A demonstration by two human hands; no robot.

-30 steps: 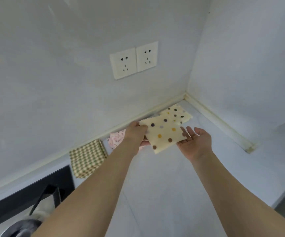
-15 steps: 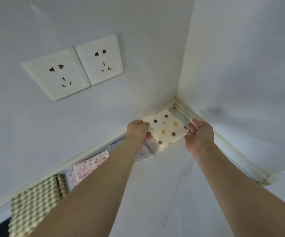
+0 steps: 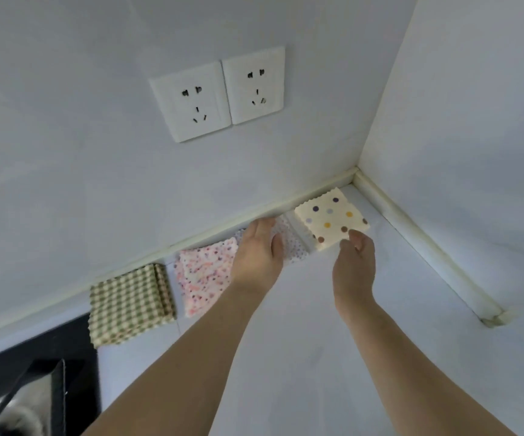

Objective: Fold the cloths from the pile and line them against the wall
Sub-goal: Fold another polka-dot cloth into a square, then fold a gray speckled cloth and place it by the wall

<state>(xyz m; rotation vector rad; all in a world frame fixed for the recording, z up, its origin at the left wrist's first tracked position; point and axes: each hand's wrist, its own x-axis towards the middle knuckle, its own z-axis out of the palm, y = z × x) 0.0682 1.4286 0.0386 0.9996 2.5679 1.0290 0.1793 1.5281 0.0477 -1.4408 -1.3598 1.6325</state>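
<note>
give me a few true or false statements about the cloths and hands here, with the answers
1. The cream dotted cloth lies nearest the wall corner. True.
2. Six folded cloths sit along the wall. False: four are visible.
3. The green checked cloth is at the left end of the row. True.
4. The left hand holds the cream dotted cloth up in the air. False: that cloth lies on the counter, and the left hand is over the small-dotted white cloth.
5. The right hand has its fingertips at the cream cloth's near edge. True.

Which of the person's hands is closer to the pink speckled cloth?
The left. The left hand lies right beside the pink speckled cloth, overlapping its right edge in this view. The right hand is farther right, fingertips at the cream dotted cloth.
</note>
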